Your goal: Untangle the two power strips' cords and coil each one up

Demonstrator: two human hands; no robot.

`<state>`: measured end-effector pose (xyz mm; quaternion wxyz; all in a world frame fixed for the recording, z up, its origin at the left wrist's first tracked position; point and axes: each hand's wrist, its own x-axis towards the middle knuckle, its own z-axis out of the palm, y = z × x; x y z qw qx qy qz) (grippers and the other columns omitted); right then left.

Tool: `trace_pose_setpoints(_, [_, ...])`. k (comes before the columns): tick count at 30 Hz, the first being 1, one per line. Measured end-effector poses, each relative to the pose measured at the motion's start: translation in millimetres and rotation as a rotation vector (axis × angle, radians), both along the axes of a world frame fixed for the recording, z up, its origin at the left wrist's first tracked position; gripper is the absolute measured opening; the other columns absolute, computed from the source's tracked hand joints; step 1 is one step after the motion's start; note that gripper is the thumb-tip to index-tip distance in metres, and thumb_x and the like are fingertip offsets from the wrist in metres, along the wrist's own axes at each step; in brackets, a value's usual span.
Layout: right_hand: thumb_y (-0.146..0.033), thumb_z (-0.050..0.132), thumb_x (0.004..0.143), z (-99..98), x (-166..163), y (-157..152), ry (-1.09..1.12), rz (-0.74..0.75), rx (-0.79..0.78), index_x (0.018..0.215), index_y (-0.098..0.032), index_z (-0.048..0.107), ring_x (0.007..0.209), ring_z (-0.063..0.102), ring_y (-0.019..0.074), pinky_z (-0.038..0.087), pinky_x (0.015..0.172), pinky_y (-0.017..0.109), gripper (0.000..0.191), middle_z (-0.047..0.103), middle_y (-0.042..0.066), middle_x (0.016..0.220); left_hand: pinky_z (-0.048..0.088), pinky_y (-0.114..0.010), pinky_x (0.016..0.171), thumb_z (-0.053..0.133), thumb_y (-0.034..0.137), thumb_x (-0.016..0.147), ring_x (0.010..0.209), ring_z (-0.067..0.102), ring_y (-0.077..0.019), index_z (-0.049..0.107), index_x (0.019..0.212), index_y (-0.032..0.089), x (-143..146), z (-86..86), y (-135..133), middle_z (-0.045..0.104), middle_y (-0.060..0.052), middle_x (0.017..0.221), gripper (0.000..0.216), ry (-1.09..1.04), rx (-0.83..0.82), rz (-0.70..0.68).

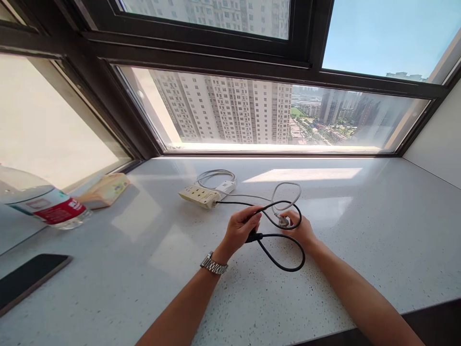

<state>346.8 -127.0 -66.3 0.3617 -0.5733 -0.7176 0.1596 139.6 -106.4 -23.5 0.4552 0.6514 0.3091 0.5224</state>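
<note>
My left hand (pixel 242 227), with a metal watch on its wrist, is closed around a black cable (pixel 283 265) near its thick dark end piece (pixel 254 236). The cable loops out to the right over the countertop. My right hand (pixel 300 233) pinches a pale plug (pixel 284 221), which a white cord (pixel 287 183) appears to meet. Part of the black cable loop crosses in front of the right fingers. Beyond the hands lie a cream power strip (pixel 199 195) with sockets facing up and a white power strip (pixel 227 186) touching it. The black cable runs to the cream strip.
A speckled white countertop (pixel 137 288) carries everything. On the left stand or lie a large plastic bottle (pixel 59 206) with a red label, a soft tissue pack (pixel 104 190) and a dark phone (pixel 30 278). Dark-framed windows (pixel 234 110) border the back; the counter's front edge is at lower right.
</note>
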Motion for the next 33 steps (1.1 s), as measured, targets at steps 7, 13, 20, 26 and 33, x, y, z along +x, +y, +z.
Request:
trace_pose_setpoints(7, [-0.016,0.055,0.068,8.3,8,5,-0.08,-0.171,0.011,0.094,-0.025,0.059,0.075,0.057,0.0167,0.038,0.06,0.025,0.028,0.066,0.001,0.094,0.039,-0.022,0.041,0.072,0.039,0.075,0.043,0.048,-0.0092,0.071,0.091,0.016,-11,26.0,-3,0.045,0.006,0.048,0.028,-0.25,0.06,0.014])
trace_pose_setpoints(13, [-0.015,0.051,0.07,5.3,26,14,-0.031,-0.239,0.013,0.098,-0.022,0.059,0.067,0.053,0.0136,0.036,0.053,0.023,0.03,0.062,0.003,0.098,0.04,-0.022,0.041,0.073,0.039,0.074,0.043,0.045,-0.0079,0.071,0.088,0.017,-20,32.8,4,0.041,0.006,0.049,0.026,-0.331,0.011,0.031])
trace_pose_setpoints(20, [-0.028,0.059,0.075,2.3,26,15,0.073,-0.193,-0.037,0.098,-0.023,0.063,0.061,0.054,0.0128,0.039,0.057,0.026,0.023,0.068,0.001,0.091,0.039,-0.022,0.042,0.071,0.046,0.074,0.045,0.046,-0.0087,0.071,0.091,0.014,-2,15.5,-1,0.04,0.006,0.05,0.037,-0.146,-0.147,-0.128])
trace_pose_setpoints(26, [-0.027,0.052,0.083,4.0,18,13,0.019,-0.172,-0.101,0.097,-0.023,0.062,0.066,0.06,0.0166,0.037,0.058,0.027,0.018,0.071,0.002,0.081,0.038,-0.022,0.043,0.071,0.047,0.073,0.046,0.042,-0.0073,0.071,0.098,0.012,7,6.5,-2,0.039,0.006,0.052,0.043,-0.114,-0.233,-0.17])
trace_pose_setpoints(33, [-0.028,0.046,0.08,-1.9,19,18,0.506,-0.198,-0.116,0.092,-0.022,0.056,0.059,0.062,0.0158,0.045,0.056,0.027,0.017,0.07,0.003,0.081,0.036,-0.022,0.042,0.072,0.043,0.073,0.045,0.041,-0.0067,0.071,0.102,0.012,8,6.1,-4,0.039,0.006,0.053,0.042,-0.194,-0.441,-0.29])
